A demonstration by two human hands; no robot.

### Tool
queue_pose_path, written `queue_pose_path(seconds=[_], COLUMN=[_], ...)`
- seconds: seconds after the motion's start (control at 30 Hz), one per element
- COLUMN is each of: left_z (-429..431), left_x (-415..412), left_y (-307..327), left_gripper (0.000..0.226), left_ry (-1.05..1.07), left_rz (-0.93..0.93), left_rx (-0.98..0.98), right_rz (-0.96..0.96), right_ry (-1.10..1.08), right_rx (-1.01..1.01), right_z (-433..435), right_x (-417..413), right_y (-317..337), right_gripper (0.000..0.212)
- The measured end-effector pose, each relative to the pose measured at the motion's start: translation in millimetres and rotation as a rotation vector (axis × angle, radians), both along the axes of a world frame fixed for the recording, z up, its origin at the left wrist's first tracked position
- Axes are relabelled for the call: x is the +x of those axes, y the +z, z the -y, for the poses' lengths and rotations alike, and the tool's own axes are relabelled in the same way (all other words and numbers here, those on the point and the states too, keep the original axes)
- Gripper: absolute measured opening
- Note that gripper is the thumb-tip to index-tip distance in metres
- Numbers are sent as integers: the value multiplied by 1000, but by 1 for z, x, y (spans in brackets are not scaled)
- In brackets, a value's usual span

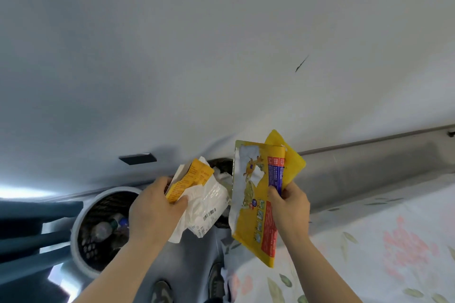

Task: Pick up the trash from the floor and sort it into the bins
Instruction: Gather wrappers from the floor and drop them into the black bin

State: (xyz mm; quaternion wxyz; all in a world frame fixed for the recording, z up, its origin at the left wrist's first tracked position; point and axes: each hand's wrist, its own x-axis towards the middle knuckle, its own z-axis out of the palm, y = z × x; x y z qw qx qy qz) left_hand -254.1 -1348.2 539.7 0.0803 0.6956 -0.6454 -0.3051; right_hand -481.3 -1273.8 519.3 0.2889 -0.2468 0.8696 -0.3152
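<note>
My left hand (157,209) grips a small yellow carton (189,181) together with a crumpled white plastic bag (206,204) bearing a barcode. My right hand (290,206) pinches a large flat yellow package (253,204) with red and blue print, held upright, with a second yellow piece (290,162) behind it. Below my left hand stands a round grey bin (81,236) with a dark perforated liner holding plastic bottles (105,227). A second bin (221,163) shows partly behind the white bag and holds white trash.
A pale wall fills the upper view, with a grey baseboard strip (369,170) along it. A bed with floral sheet (369,253) lies at the right. Dark blue fabric (24,229) hangs at the left. My shoes (162,293) stand on the grey floor (192,258).
</note>
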Motion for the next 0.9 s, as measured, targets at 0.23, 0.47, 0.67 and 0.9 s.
queue_pose_path(seconds=[0.23,0.47,0.67,0.9], left_z=[0,-2,2,19], left_x=[0,-3,-6,-8], left_y=[-88,-158,-204,-235], left_gripper=[14,16,19,18], left_ry=[-5,-9,-39,-67], left_rz=[61,86,106,141], left_rx=[22,35,22,-2], right_rz=[61,98,93,93], right_ry=[-49,17,77,160], right_rx=[121,193,267,486], right_z=[-8,2,15,34], right_x=[-12,-8,-3,-10], right_y=[-110,-197,-254,-300], right_gripper=[15,9,10,68])
